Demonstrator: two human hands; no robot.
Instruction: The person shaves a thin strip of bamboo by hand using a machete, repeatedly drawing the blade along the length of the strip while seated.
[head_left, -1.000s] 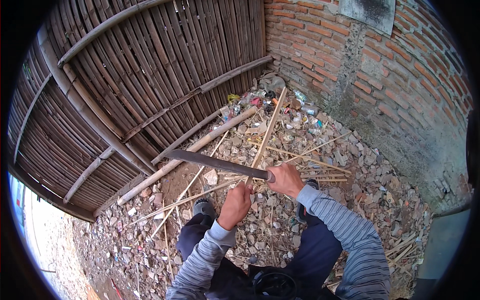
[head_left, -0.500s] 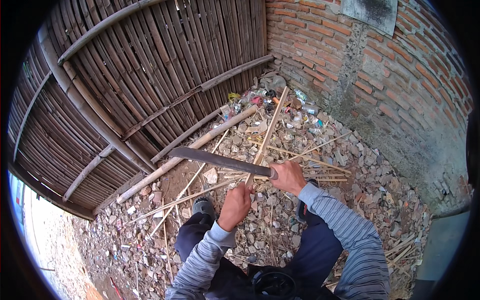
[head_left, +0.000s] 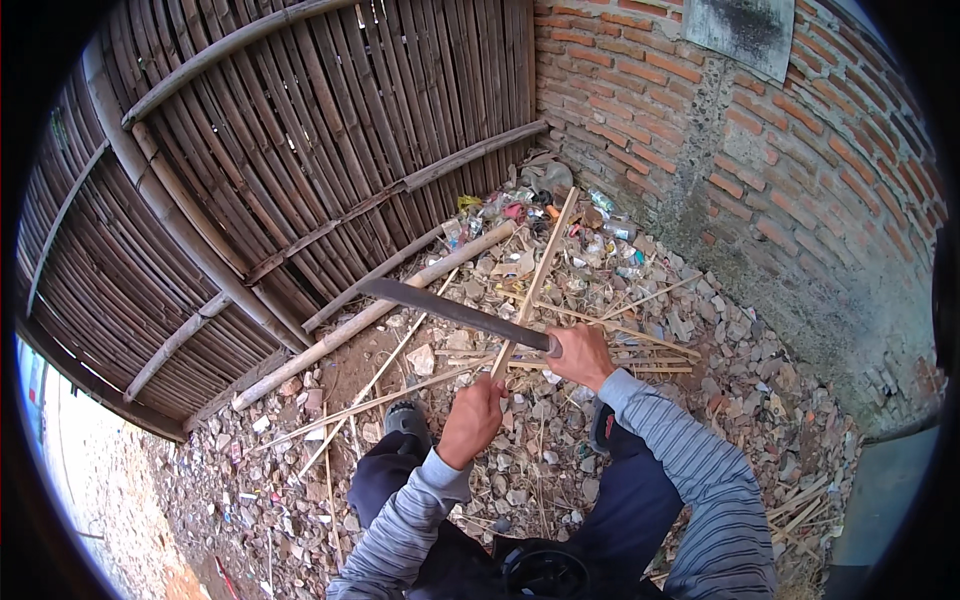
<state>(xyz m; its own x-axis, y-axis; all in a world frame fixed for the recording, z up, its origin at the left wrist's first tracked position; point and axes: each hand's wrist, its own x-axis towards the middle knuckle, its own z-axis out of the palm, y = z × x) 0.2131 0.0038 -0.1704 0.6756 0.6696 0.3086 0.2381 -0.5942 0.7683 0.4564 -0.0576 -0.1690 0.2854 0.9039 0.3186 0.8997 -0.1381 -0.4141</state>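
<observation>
My right hand (head_left: 582,355) is closed round the handle of a machete (head_left: 450,308), whose long dark blade points left and slightly away from me. The blade lies across a pale bamboo strip (head_left: 546,262), and whether its edge is in the strip I cannot tell. My left hand (head_left: 472,420) grips the near end of that strip, which slants away toward the far corner. Below and beyond my hands, several thin split bamboo strips (head_left: 385,398) lie crossed on the rubble.
A thick bamboo pole (head_left: 330,372) lies along the foot of a bamboo slat fence (head_left: 400,90). Litter and plastic bottles (head_left: 620,230) are heaped in the corner by a brick wall (head_left: 640,100). Broken stones (head_left: 740,400) cover the ground, with more cut strips (head_left: 800,505) at right.
The machete's tip has shifted right and up the picture, and my right hand has moved slightly right. My left hand keeps its hold on the bamboo strip, whose far end sits slightly lower.
</observation>
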